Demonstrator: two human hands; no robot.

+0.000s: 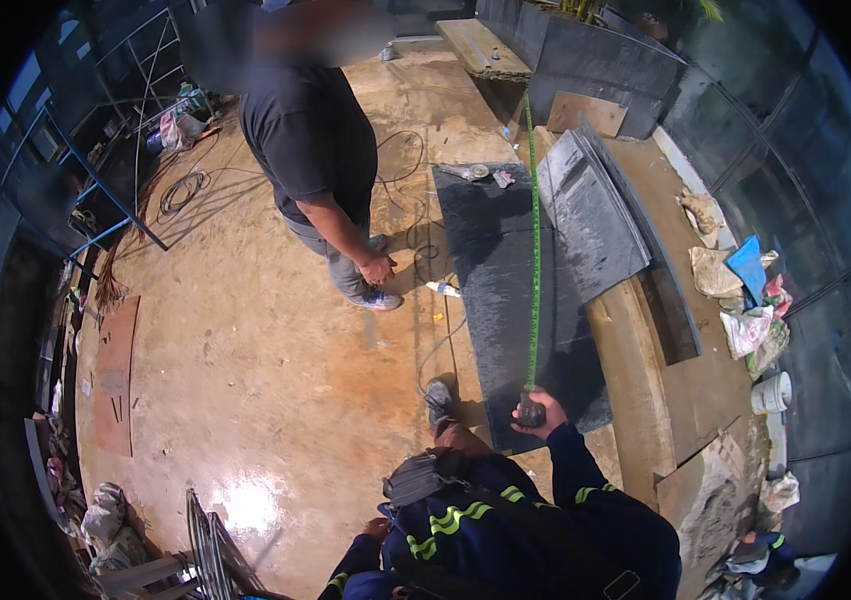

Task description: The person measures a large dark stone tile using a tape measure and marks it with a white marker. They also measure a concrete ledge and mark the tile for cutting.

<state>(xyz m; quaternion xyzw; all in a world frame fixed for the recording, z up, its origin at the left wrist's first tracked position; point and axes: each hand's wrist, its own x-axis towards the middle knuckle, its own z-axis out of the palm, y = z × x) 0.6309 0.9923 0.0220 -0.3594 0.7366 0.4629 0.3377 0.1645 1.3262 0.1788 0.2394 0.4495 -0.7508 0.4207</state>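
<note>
My right hand (546,413) is wrapped round the dark case of a tape measure (530,410). Its green blade (535,270) stretches away from me, over a dark stone slab (486,260), to the edge of a bench (486,50) at the far end. Low beside my body, my left hand (378,527) shows only in part, and its fingers are too small to make out. On the slab's far end lie a grinder-like tool (466,172) and a small crumpled piece (503,179). A white bottle (444,289) lies at the slab's left edge.
A co-worker in a dark shirt (311,140) stands ahead to the left, near loose cables (421,240). Stacked slabs (591,215) lean along the right. Bags (746,330) and a white bucket (771,394) line the glass wall. Blue scaffolding (96,180) stands far left.
</note>
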